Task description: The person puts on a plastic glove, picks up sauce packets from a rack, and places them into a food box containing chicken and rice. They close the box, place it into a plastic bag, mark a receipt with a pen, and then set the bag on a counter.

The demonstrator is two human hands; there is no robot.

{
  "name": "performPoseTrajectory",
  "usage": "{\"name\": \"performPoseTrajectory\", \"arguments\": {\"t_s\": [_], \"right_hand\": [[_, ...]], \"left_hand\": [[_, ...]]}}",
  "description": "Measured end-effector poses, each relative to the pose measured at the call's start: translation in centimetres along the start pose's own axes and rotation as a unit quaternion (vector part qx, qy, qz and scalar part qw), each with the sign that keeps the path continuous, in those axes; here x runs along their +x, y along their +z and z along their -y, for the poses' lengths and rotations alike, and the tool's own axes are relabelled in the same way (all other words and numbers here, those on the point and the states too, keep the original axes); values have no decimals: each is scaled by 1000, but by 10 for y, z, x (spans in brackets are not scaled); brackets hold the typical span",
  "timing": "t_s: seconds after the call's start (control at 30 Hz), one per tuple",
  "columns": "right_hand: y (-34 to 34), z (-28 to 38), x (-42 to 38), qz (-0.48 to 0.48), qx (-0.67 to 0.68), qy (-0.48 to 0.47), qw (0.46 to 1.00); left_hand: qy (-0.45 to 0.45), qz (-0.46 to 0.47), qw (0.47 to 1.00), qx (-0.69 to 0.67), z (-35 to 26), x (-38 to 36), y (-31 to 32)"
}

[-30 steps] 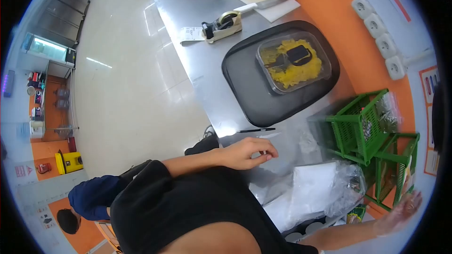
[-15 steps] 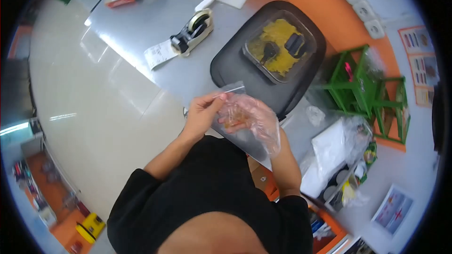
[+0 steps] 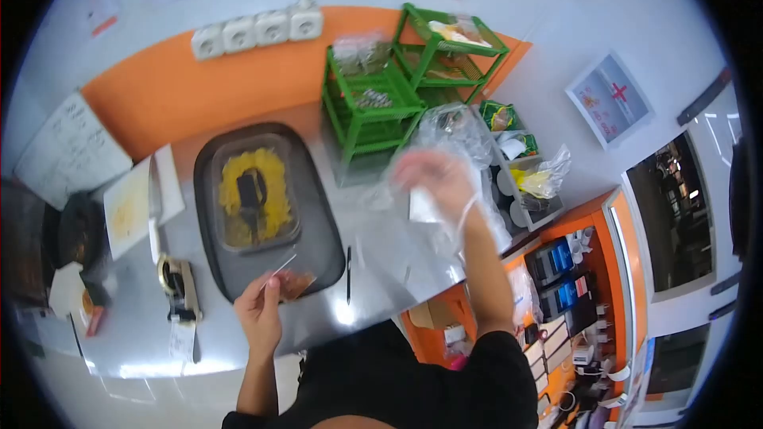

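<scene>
My left hand (image 3: 261, 306) is closed on a small clear zip bag (image 3: 296, 282) with something orange-red inside. It holds the bag over the near edge of a dark tray (image 3: 318, 258). On that tray stands a clear plastic tub (image 3: 292, 226) of shredded yellow food (image 3: 274, 163), with a black-handled utensil (image 3: 253, 191) lying in it. My right hand (image 3: 441, 179) wears a thin clear plastic glove and is raised near the crumpled clear plastic bags (image 3: 457, 123). Motion blurs its fingers, so whether they grip anything does not show.
A green rack (image 3: 373, 115) stands against the orange wall. Left of the tray are a tape dispenser (image 3: 181, 290), a knife (image 3: 154, 214) and a white cutting board (image 3: 127, 206). A black pen (image 3: 349, 274) lies on the metal table (image 3: 389, 258). A grey bin (image 3: 540, 210) holds packets at right.
My view has swung to the right. The gloved right hand has left the zip bag and moved right, towards the plastic bags. My left hand still holds the zip bag.
</scene>
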State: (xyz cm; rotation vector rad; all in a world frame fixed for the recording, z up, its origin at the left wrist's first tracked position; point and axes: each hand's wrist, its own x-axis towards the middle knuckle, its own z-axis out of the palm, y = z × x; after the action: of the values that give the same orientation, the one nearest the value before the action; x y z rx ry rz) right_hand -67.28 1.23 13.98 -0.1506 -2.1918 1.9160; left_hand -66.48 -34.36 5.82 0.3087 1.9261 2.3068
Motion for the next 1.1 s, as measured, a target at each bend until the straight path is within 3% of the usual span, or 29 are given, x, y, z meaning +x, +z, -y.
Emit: {"name": "performPoseTrajectory", "arguments": {"t_s": [0.03, 0.1, 0.17, 0.2, 0.27, 0.4, 0.43, 0.47, 0.53, 0.6, 0.63, 0.7, 0.77, 0.83, 0.87, 0.93, 1.1], "right_hand": [[-46, 20, 29, -73, -96, -49, 992], [-126, 52, 83, -209, -77, -124, 967], [-222, 56, 148, -245, -72, -177, 951], [-255, 63, 177, -242, -72, -186, 950], [-311, 64, 216, -327, -69, -135, 933], [-367, 56, 269, -311, -86, -125, 938], [-367, 60, 271, -276, -59, -110, 953], [-367, 64, 273, -240, -32, -96, 965], [-373, 71, 278, -192, -41, -106, 975], [-380, 64, 291, -140, -47, -114, 982], [-385, 58, 301, -109, -63, -115, 985], [-396, 48, 320, -76, -73, -116, 988], [-409, 40, 340, -68, -208, -51, 974], [-424, 23, 358, -78, -200, -63, 975], [-430, 14, 365, -86, -199, -70, 974], [-438, 6, 373, -113, -173, -78, 975], [-447, 1, 364, -146, -37, -67, 986]], "left_hand": [[5, 4, 1000, -3, -1, 12, 7], [9, 15, 1000, 11, -8, 42, 29], [9, 23, 999, 38, -24, 79, 71], [17, 38, 998, 54, -35, 102, 101], [27, 55, 995, 85, -62, 149, 169], [93, 159, 979, 93, -98, 265, 325], [125, 185, 974, 36, -95, 297, 364], [207, 217, 950, 82, -69, 352, 400], [133, 163, 978, 5, -89, 373, 482], [65, 179, 980, -61, -70, 418, 539], [74, 178, 980, -58, -59, 440, 559], [37, 236, 969, -63, -41, 468, 589], [30, 227, 973, -15, -30, 485, 599], [-12, 67, 988, 139, -18, 505, 601], [-13, 65, 987, 144, -8, 511, 601], [35, 20, 925, 378, 0, 509, 599], [11, 50, 945, 322, 15, 518, 605]]}}
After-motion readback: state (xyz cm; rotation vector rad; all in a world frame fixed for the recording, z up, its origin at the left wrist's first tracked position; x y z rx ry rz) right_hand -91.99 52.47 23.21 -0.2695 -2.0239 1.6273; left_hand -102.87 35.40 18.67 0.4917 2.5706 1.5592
